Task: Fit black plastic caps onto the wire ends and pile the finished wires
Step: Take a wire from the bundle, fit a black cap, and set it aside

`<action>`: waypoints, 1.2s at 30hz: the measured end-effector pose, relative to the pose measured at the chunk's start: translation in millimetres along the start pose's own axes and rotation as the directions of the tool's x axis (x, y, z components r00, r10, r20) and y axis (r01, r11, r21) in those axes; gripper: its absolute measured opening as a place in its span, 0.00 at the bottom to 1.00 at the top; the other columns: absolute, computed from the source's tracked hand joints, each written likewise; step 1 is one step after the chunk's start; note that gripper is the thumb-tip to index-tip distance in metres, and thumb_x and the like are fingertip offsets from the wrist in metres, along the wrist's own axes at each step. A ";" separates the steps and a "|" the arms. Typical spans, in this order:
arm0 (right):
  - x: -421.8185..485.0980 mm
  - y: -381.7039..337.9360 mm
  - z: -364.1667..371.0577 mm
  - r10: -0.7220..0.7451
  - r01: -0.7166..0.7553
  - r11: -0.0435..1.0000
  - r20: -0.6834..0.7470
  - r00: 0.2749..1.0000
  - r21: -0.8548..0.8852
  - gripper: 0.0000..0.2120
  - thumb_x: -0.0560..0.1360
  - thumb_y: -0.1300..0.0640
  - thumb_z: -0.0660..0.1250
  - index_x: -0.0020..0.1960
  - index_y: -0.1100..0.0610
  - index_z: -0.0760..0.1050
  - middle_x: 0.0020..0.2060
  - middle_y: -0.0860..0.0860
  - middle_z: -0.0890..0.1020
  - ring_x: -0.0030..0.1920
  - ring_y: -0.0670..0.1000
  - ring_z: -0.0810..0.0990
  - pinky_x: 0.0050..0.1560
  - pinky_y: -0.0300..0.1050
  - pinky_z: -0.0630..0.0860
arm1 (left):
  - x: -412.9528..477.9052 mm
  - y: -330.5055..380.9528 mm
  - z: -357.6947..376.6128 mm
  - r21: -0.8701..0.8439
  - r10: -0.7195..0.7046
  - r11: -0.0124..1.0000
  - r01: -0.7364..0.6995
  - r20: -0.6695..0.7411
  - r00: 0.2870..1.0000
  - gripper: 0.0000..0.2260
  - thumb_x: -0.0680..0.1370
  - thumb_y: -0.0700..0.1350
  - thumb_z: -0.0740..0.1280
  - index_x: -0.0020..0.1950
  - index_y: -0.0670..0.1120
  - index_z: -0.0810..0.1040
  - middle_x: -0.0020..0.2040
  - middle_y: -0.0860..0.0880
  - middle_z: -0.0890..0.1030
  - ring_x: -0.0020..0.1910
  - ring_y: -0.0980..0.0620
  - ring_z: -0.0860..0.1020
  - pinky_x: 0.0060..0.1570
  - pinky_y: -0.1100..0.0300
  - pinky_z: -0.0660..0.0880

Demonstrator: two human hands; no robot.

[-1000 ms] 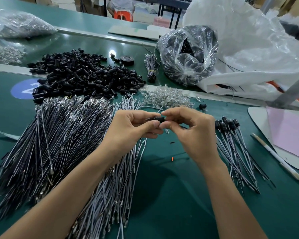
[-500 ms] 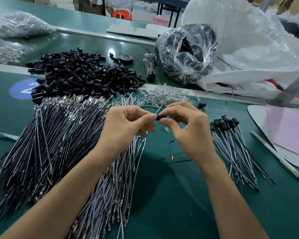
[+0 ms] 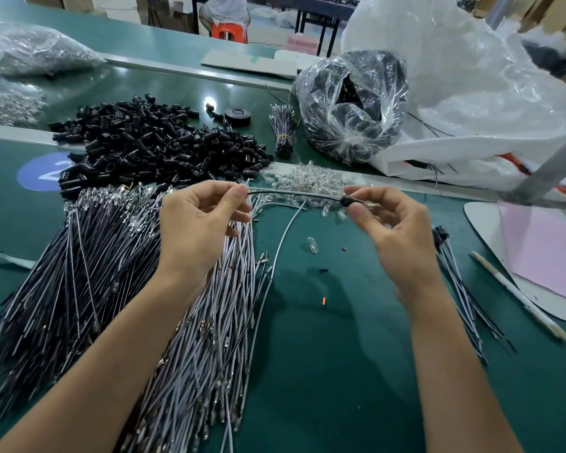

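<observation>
My left hand [image 3: 200, 223] pinches a thin wire [image 3: 294, 191] between thumb and forefinger. My right hand [image 3: 396, 230] pinches a black cap [image 3: 346, 201] that sits on that wire, which stretches level between the two hands. A large fan of uncapped black and white wires [image 3: 128, 305] lies under my left forearm. Behind it is a heap of loose black caps [image 3: 151, 142]. A small pile of capped wires [image 3: 461, 279] lies to the right of my right wrist.
Clear small bulbs [image 3: 307, 178] are scattered behind the hands, one loose bulb [image 3: 312, 245] nearer. A bagged bundle [image 3: 350, 103], white sack [image 3: 471, 93], tape roll [image 3: 238, 116], tied wire bundle [image 3: 283, 132], pen [image 3: 517, 295] and pink sheet [image 3: 549, 246] surround the green table [image 3: 340, 371].
My hands, close together at the cap before, have drawn apart. The right hand has slid the cap rightward along the wire while the left holds the wire.
</observation>
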State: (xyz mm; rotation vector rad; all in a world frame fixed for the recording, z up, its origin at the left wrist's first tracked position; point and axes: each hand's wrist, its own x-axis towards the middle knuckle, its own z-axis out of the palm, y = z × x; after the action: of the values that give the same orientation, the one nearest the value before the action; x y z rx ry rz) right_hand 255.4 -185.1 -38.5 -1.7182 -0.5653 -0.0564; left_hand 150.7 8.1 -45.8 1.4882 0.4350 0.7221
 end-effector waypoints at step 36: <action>4.6 -13.2 -4.6 0.285 -0.112 0.552 -0.061 0.957 0.826 0.05 0.79 0.60 0.61 0.50 0.59 0.74 0.42 0.54 0.86 0.42 0.51 0.86 0.40 0.41 0.81 | -9.5 1.7 7.2 0.054 -0.230 0.969 0.242 0.563 0.794 0.07 0.73 0.40 0.71 0.51 0.42 0.84 0.44 0.43 0.86 0.41 0.49 0.84 0.38 0.59 0.82</action>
State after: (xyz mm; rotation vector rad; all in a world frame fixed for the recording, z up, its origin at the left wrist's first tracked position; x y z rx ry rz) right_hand 255.5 -186.3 -23.9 -0.8159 -0.1725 0.1881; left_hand 148.4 -3.7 -45.3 1.5126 0.1462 0.0610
